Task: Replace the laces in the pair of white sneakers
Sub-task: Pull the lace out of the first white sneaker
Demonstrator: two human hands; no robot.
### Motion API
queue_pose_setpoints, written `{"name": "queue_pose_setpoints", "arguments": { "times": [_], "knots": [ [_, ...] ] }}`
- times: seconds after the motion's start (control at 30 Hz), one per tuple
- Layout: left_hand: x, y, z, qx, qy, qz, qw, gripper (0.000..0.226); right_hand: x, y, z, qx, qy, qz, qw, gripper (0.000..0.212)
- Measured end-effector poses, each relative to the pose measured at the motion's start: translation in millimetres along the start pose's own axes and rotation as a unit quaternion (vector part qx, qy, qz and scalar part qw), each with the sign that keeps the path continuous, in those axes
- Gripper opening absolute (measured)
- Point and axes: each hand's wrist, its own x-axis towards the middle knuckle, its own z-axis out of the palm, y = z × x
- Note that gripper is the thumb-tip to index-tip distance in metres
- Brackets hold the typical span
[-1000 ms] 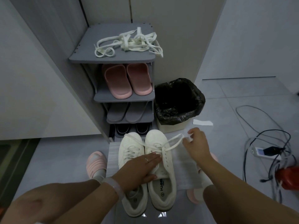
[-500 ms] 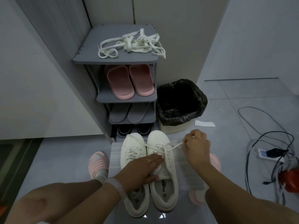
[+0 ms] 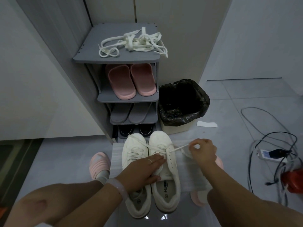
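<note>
Two white sneakers stand side by side on a white foam sheet point(image 3: 117, 154) on the floor, toes toward the shoe rack. My left hand point(image 3: 144, 169) lies flat with straight fingers on the tongue of the right sneaker point(image 3: 165, 182), pressing it down. My right hand point(image 3: 202, 150) pinches the end of that sneaker's lace point(image 3: 177, 148) and holds it taut out to the right of the eyelets. The left sneaker point(image 3: 134, 154) is still laced. A tangle of loose white laces point(image 3: 136, 42) lies on the rack's top shelf.
The grey shoe rack point(image 3: 118, 58) holds pink slippers point(image 3: 131, 81), grey slippers and dark shoes. A bin with a black liner point(image 3: 182, 104) stands right of it. Cables and a power strip point(image 3: 268, 155) lie on the floor at right. My feet in pink slippers flank the sheet.
My right hand has drawn the lace end further out to the right of the right sneaker. My left hand has stayed pressed on the tongue.
</note>
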Motion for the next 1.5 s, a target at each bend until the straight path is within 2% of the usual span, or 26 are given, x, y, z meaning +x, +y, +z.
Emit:
{"name": "queue_pose_setpoints", "arguments": {
  "times": [0.03,0.13,0.2,0.4,0.47,0.53,0.6,0.63,0.67,0.73,0.8,0.87,1.03,1.2,1.33,1.4,1.5],
  "knots": [
    [0,0,0,0.000,-0.001,-0.001,1.000,0.063,1,2,-2,-0.006,-0.006,0.003,1.000,0.011],
    [1,1,0,0.004,-0.002,-0.001,1.000,0.064,-7,-3,4,-0.064,-0.063,-0.132,0.987,0.027],
    [1,2,0,0.009,-0.002,-0.002,1.000,0.064,-17,-10,13,-0.083,-0.090,-0.184,0.975,0.025],
    [0,3,-2,0.012,-0.003,-0.002,1.000,0.063,-20,-15,24,-0.062,-0.084,-0.170,0.980,0.010],
    [1,2,-2,0.010,-0.006,-0.005,1.000,0.063,-15,-13,20,-0.040,-0.065,-0.113,0.991,0.010],
    [1,2,-2,0.003,-0.011,-0.010,1.000,0.063,-3,-8,8,0.016,0.008,0.004,1.000,0.006],
    [1,2,-2,-0.001,-0.012,-0.012,1.000,0.062,7,-2,-8,0.046,0.060,0.114,0.991,0.007],
    [1,2,-2,0.000,-0.012,-0.012,1.000,0.062,9,-1,-12,0.029,0.062,0.130,0.989,0.007],
    [1,1,-2,0.002,-0.010,-0.012,1.000,0.062,10,-1,-14,-0.015,0.047,0.110,0.993,0.011],
    [1,1,-1,0.007,-0.004,-0.010,1.000,0.062,3,-6,-8,-0.112,-0.006,-0.025,0.993,0.026],
    [1,1,-1,0.010,-0.006,-0.008,1.000,0.063,-8,-13,4,-0.171,-0.051,-0.191,0.965,0.032],
    [1,2,-1,0.011,-0.007,-0.006,1.000,0.063,-16,-17,16,-0.199,-0.082,-0.281,0.935,0.030],
    [2,0,0,0.012,0.002,-0.001,1.000,0.062,-19,-19,20,-0.153,-0.083,-0.304,0.937,0.024],
    [1,0,0,0.009,0.000,0.000,1.000,0.062,-17,-19,18,-0.185,-0.098,-0.297,0.932,0.025],
    [1,1,0,0.009,0.007,0.001,1.000,0.062,-24,-31,13,-0.109,0.016,-0.230,0.967,0.031],
    [1,1,0,0.009,0.006,0.000,1.000,0.062,-26,-34,12,-0.125,-0.002,-0.275,0.953,0.029],
    [1,1,0,0.014,0.004,0.001,1.000,0.062,-25,-29,16,-0.226,-0.071,-0.340,0.910,0.029]
  ]
}}
